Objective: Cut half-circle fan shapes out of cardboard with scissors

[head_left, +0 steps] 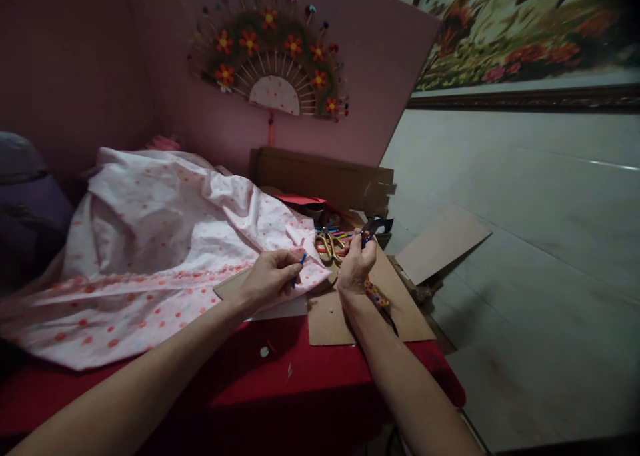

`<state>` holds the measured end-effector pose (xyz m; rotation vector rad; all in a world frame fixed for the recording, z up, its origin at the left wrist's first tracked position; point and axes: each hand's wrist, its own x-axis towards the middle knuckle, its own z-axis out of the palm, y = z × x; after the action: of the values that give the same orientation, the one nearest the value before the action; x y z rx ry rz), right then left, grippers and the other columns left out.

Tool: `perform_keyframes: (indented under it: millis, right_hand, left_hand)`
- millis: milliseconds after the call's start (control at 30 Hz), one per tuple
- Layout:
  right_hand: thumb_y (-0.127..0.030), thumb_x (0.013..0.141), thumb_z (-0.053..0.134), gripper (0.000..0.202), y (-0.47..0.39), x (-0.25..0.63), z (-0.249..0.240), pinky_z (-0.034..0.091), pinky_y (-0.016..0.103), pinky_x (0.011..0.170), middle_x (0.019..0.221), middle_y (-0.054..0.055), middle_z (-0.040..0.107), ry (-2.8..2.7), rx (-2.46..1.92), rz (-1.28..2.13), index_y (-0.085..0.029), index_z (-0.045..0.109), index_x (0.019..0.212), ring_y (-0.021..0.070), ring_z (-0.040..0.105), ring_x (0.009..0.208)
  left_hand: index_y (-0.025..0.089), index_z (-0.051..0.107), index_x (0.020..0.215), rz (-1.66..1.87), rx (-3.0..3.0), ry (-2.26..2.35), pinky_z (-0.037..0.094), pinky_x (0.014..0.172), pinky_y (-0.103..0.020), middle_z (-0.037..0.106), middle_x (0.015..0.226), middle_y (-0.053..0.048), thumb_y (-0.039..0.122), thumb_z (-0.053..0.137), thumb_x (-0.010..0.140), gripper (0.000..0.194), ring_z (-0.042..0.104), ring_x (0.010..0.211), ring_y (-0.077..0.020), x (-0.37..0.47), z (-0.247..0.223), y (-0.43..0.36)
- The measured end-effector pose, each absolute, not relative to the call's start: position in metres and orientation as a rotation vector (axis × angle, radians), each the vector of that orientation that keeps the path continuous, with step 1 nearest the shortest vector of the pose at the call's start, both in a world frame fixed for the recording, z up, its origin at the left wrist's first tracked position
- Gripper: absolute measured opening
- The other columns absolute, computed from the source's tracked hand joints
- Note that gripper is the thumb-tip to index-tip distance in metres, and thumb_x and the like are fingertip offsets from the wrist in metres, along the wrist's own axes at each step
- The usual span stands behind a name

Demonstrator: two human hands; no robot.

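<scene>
My left hand is closed, thumb against fingers, on a short, thin blue stick. The edge of the white cloth with red dots lies just under and beside that hand. Over the cardboard, my right hand is closed round a dark tool with a blade-like end. Its blue part shows between the fingers, but its exact kind is unclear. Gold-handled scissors lie between the two hands, with several coloured sticks behind them.
A red-covered table bears a flat cardboard sheet and a small white disc. Behind stands a brown cardboard box. A flower-decorated fan hangs on the pink panel. A loose board leans by the tiled wall.
</scene>
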<state>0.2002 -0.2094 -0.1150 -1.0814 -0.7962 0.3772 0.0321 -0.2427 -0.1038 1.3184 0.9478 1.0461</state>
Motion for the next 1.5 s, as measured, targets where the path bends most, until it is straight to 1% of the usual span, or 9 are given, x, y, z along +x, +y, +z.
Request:
perform_keyframes:
  millis: [133,267,367,467,633,833,1000,1200,1500]
  right_hand:
    - [-0.039,0.087,0.04,0.02,-0.213,0.197,-0.112,0.041,0.022,0.049,0.069,-0.002,0.045,-0.778,-1.049,0.393,-0.02,0.047,0.092,0.0106,0.043,0.052]
    - [-0.043,0.086,0.043,0.026,-0.213,0.198,-0.112,0.041,0.021,0.05,0.069,-0.003,0.046,-0.767,-1.061,0.376,-0.019,0.048,0.094,0.0095,0.043,0.052]
    - [-0.045,0.084,0.046,0.029,-0.211,0.201,-0.115,0.043,0.023,0.054,0.076,0.0,0.052,-0.774,-1.097,0.308,-0.018,0.05,0.095,0.0116,0.049,0.059]
    - [-0.044,0.083,0.046,0.029,-0.21,0.204,-0.118,0.046,0.028,0.065,0.086,0.006,0.058,-0.809,-1.178,0.194,-0.018,0.052,0.095,0.0166,0.056,0.073]
    - [-0.044,0.09,0.035,0.034,-0.218,0.195,-0.116,0.045,0.029,0.066,0.078,0.006,0.062,-1.07,-1.282,0.282,-0.017,0.055,0.091,0.018,0.057,0.07]
    - [-0.033,0.093,0.036,0.027,-0.235,0.179,-0.119,0.042,0.032,0.071,0.089,0.011,0.065,-1.607,-1.315,0.037,-0.017,0.057,0.089,0.0233,0.059,0.083]
    - [-0.03,0.091,0.038,0.025,-0.243,0.176,-0.121,0.04,0.028,0.058,0.07,0.006,0.064,-1.745,-1.36,0.146,-0.019,0.057,0.079,0.019,0.059,0.063]
    - [-0.04,0.089,0.039,0.026,-0.242,0.173,-0.123,0.041,0.02,0.036,0.069,0.001,0.063,-1.513,-1.418,0.771,-0.019,0.051,0.082,0.0133,0.061,0.043]
    - [-0.04,0.081,0.044,0.022,-0.232,0.178,-0.124,0.043,0.019,0.029,0.063,0.0,0.061,-1.271,-1.47,0.84,-0.018,0.048,0.078,0.0124,0.058,0.039]
  left_hand:
    - [0.013,0.064,0.07,1.082,1.297,0.936,0.032,0.036,-0.02,0.061,0.053,-0.002,0.017,0.065,0.065,0.007,0.049,0.036,-0.0089,0.041,-0.096,-0.235]
    - [0.011,0.062,0.062,1.012,1.417,0.914,0.037,0.038,-0.021,0.057,0.048,-0.001,0.009,0.059,0.066,0.005,0.05,0.037,-0.0092,0.06,-0.074,-0.216]
    - [0.009,0.068,0.083,0.991,1.605,0.795,0.048,0.054,-0.023,0.068,0.075,-0.006,0.011,0.064,0.066,0.017,0.063,0.061,-0.0138,0.069,-0.062,-0.201]
    - [0.011,0.066,0.101,1.104,1.885,0.874,0.05,0.061,-0.026,0.065,0.106,-0.012,0.016,0.068,0.068,0.034,0.065,0.076,-0.0159,0.06,-0.063,-0.197]
    - [0.015,0.067,0.09,0.999,2.399,1.13,0.048,0.071,-0.033,0.068,0.088,-0.008,0.017,0.056,0.082,0.014,0.061,0.079,-0.0185,0.019,-0.085,-0.224]
    - [0.017,0.064,0.1,0.795,2.724,1.505,0.044,0.083,-0.044,0.063,0.112,-0.013,0.022,0.06,0.08,0.021,0.055,0.101,-0.0289,-0.016,-0.115,-0.261]
    - [0.018,0.062,0.108,0.723,2.712,1.618,0.041,0.086,-0.048,0.061,0.117,-0.014,0.029,0.066,0.076,0.034,0.053,0.105,-0.0325,-0.026,-0.129,-0.27]
    - [0.019,0.056,0.119,0.864,2.505,1.529,0.042,0.085,-0.045,0.061,0.113,-0.012,0.03,0.067,0.074,0.047,0.051,0.103,-0.03,-0.035,-0.138,-0.264]
    - [0.017,0.05,0.122,0.983,2.554,1.274,0.039,0.092,-0.044,0.057,0.119,-0.012,0.033,0.062,0.078,0.049,0.048,0.108,-0.0269,-0.038,-0.124,-0.269]
